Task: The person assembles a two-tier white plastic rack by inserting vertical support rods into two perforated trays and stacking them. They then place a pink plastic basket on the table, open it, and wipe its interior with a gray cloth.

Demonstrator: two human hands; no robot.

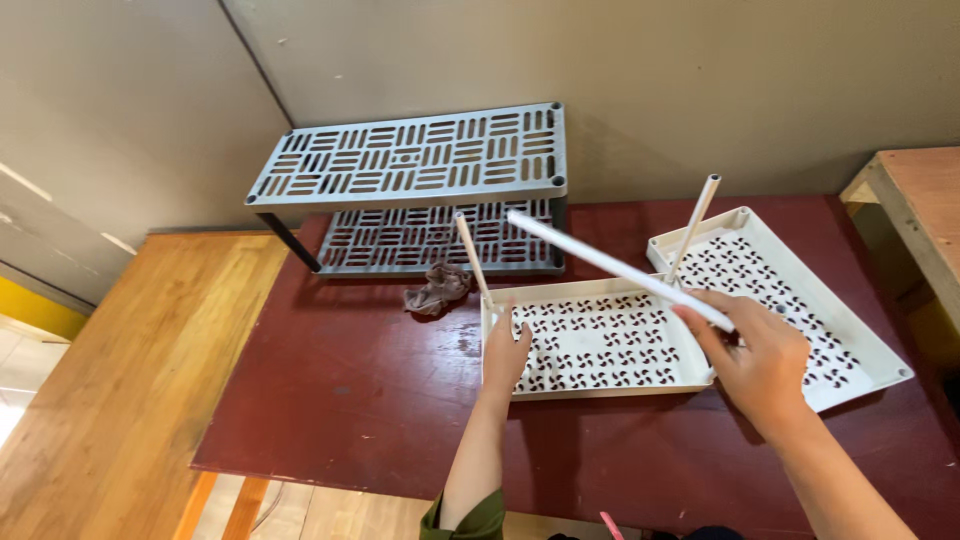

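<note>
Two white perforated shelf trays lie on the dark red table: a near tray [600,385] and a far-right tray [860,345]. My left hand [505,352] rests on the near tray's left corner, at the foot of a thin white pole [472,256] standing upright there. My right hand [760,360] grips a second white pole [610,265], held slanting up to the left above the near tray. A third white pole [694,226] stands at the far tray's corner.
An assembled grey two-tier slotted rack [415,160] stands at the back against the wall, a crumpled brownish cloth [437,290] in front of it. A lighter wooden table [110,390] lies to the left, a wooden bench [925,200] to the right.
</note>
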